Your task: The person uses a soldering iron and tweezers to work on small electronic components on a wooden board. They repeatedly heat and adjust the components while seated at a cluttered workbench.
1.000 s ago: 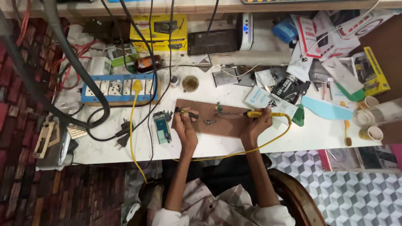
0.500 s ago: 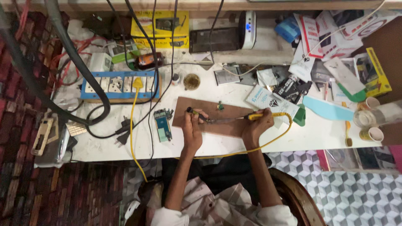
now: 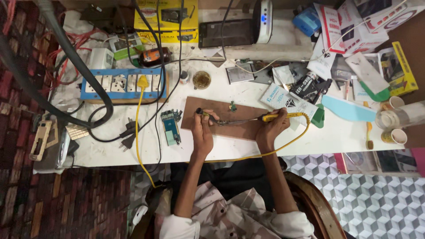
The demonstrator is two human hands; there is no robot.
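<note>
- White surface [image 3: 310, 141] spans the view, cluttered; the brown wooden board [image 3: 239, 130] near its front edge is the landmark here.
- Blue socket strip [image 3: 124, 84] sits well left of the board and further back, with a yellow plug in it; yellow cable [image 3: 138, 132] drops from it past the board's left side and off the front edge.
- Thick black hose [image 3: 84, 75] curves across the surface far left of the board.
- Yellow box [image 3: 166, 17] and dark tablet [image 3: 226, 33] lie behind the board at the back of the surface.
- Heap of cartons and packets [image 3: 354, 40] back right of the board.
- Green circuit board [image 3: 170, 128] lies just beside the board's left end.
- Right hand [image 3: 271, 130] rests on the board's right end, fingers closed round the yellow-handled soldering iron [image 3: 274, 117], tip pointing left over the board.
- Left hand [image 3: 202, 130] sits on the board's left part, fingers pinched shut on a small dark-tipped tool [image 3: 204, 113]; what kind cannot be told.
- Small round tin [image 3: 202, 79] just behind the board.
- Tiny green part [image 3: 232, 106] lies on the board's back edge, between the two hands.
</note>
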